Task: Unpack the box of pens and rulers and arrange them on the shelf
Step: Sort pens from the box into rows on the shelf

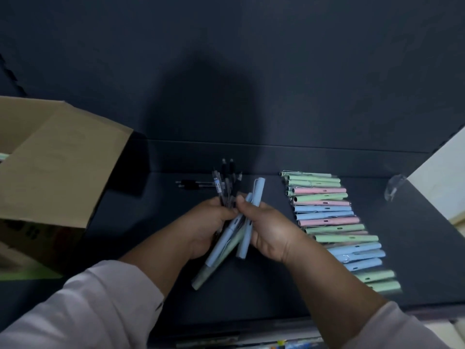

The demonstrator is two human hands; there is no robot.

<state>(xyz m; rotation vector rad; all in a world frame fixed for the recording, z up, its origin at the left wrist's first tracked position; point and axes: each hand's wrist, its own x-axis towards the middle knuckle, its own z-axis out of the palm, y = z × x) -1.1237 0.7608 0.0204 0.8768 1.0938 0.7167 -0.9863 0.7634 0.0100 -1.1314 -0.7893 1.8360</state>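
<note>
Capped pastel pens (pixel 337 222) in green, pink and blue lie side by side in a row on the dark shelf (pixel 415 235). Left of the row, the left hand (pixel 208 222) grips a fan of black clicker pens (pixel 224 182) and a green pen (pixel 208 273), and the right hand (pixel 271 227) pinches a blue pen (pixel 258 197). Farther left of the row two black pens (pixel 191 183) lie flat, and farthest left stands the open cardboard box (pixel 57 172).

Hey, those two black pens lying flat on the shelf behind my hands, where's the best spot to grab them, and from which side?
Pinch the two black pens together at mid-barrel, coming down from above. They lie flat, side by side and crosswise, with the shelf's back wall close behind and the cardboard box to their left.
</note>
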